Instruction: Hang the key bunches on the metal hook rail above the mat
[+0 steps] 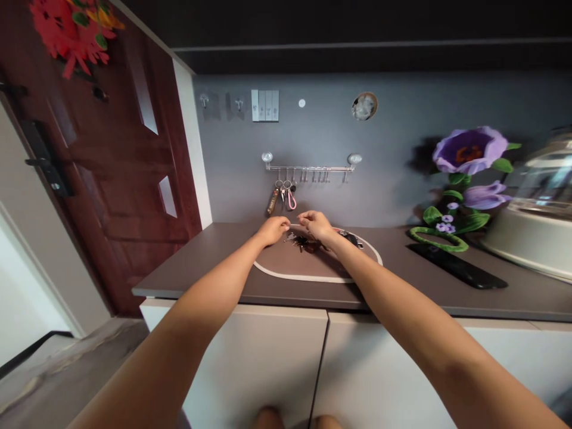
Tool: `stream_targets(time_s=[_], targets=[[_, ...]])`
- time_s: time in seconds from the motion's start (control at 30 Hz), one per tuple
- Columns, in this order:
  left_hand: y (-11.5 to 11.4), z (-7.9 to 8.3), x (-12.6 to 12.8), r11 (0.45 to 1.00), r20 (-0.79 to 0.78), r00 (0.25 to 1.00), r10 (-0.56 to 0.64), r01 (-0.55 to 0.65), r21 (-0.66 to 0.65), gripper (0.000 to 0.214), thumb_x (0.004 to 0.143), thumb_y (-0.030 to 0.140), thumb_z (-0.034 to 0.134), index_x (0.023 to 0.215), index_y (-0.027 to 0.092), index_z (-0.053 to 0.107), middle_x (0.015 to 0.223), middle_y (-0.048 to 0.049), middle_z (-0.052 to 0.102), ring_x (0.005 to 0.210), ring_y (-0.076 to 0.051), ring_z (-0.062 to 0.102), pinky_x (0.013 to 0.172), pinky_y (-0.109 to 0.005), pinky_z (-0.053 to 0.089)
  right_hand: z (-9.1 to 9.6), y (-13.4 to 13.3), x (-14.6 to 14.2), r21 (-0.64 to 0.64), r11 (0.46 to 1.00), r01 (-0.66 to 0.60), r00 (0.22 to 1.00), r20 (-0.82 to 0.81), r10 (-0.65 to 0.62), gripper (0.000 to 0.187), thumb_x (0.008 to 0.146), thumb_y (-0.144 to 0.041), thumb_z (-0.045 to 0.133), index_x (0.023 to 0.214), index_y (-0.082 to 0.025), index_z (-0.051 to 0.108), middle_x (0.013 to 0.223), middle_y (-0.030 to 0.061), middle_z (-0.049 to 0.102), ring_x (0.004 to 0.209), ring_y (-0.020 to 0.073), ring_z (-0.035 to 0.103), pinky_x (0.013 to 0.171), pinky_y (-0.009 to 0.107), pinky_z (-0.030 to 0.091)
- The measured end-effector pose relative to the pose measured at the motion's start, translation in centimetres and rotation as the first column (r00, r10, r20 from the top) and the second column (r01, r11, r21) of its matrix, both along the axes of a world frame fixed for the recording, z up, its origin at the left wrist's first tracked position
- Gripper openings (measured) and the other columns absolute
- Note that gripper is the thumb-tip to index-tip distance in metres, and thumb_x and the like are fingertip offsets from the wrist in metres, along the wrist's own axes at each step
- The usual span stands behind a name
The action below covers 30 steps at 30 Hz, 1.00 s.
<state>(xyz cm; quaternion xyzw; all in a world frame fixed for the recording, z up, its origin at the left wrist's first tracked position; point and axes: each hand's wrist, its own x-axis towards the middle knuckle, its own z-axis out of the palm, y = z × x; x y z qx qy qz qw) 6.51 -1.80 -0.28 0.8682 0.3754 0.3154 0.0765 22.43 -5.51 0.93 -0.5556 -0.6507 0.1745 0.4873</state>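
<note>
A person's left hand (272, 231) and right hand (317, 225) meet above a brown oval mat (313, 278) with a white rim on a dark grey kitchen counter (214, 262), a thin pale strand (294, 224) stretched between them. Both hands are closed around the strand in a light pinch, the fingers (308, 217) of the right drawn together, though the strand's exact kind is too small to tell. Just below the gap between the hands, a small bunch of metal keys (290, 236) and a dark tangled cluster (304, 242) lie on the mat, with a dark object (349, 239) near its far edge, beyond the right wrist. On the grey wall behind, a metal hook rail (308, 168) holds key fobs and rings (282, 196), one with a pink loop. Higher up are two adhesive hooks (222, 102) and a white multi-strip panel (265, 105). To the right, a purple artificial flower (469, 150) stands on the counter beside a flat black slab (456, 265), and a cream appliance with a glass lid (536, 202) sits at the frame's edge. A dark red wooden door (120, 161) rises at left, and white cabinet fronts (254, 357) run below the counter
</note>
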Motion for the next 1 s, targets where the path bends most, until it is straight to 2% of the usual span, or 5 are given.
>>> stream_targets(time_s=[0.17,0.3,0.57,0.87,1.0], targets=[[0.2,-0.4,0.0,0.999,-0.087,0.996,-0.017,0.021,0.044,0.023,0.078,0.017,0.049,0.097,0.015,0.062,0.099,-0.0076,0.064,0.091,-0.018,0.057,0.083,-0.028,0.042,-0.7,-1.0,0.6,0.028,0.999,0.021,0.903,0.428,-0.031,0.018,0.076,-0.019,0.050,0.087,-0.015,0.065,0.083,0.0052,0.067,0.075,0.0128,0.058,0.073,0.023,0.041],[0.6,-0.8,0.0,0.996,-0.157,0.987,-0.022,0.035,0.080,0.023,0.078,0.016,0.049,0.096,0.015,0.063,0.098,-0.0072,0.063,0.091,-0.017,0.056,0.083,-0.029,0.041,-0.7,-0.8,0.6,0.023,0.999,0.046,0.809,0.585,-0.051,0.021,0.077,-0.018,0.049,0.091,-0.015,0.066,0.093,0.0078,0.067,0.084,0.0157,0.059,0.076,0.022,0.040],[1.2,-1.3,0.0,0.992,-0.211,0.977,-0.027,0.051,0.113,0.020,0.079,0.018,0.049,0.091,0.016,0.065,0.093,-0.0061,0.064,0.087,-0.017,0.056,0.080,-0.027,0.041,-1.0,0.0,0.2,-0.014,0.997,0.081,0.741,0.670,-0.051,0.023,0.078,-0.019,0.048,0.090,-0.017,0.067,0.093,0.0065,0.067,0.084,0.0153,0.060,0.073,0.020,0.039],[1.0,-1.0,0.1,0.993,-0.225,0.974,-0.009,0.036,0.116,0.016,0.078,0.020,0.051,0.081,0.015,0.065,0.087,-0.0053,0.065,0.082,-0.017,0.056,0.075,-0.026,0.040,-0.8,0.4,0.1,-0.018,0.998,0.064,0.735,0.677,-0.035,0.021,0.075,-0.017,0.050,0.085,-0.015,0.068,0.088,0.0070,0.068,0.077,0.0147,0.058,0.067,0.020,0.038],[1.0,-0.9,0.0,0.997,-0.168,0.986,0.011,0.003,0.083,0.016,0.079,0.020,0.049,0.082,0.015,0.065,0.086,-0.0051,0.065,0.080,-0.016,0.056,0.073,-0.025,0.040,-1.0,0.8,0.2,-0.003,0.999,0.043,0.756,0.654,-0.031,0.018,0.073,-0.017,0.053,0.081,-0.016,0.069,0.083,0.0060,0.068,0.073,0.0142,0.058,0.065,0.020,0.038]])
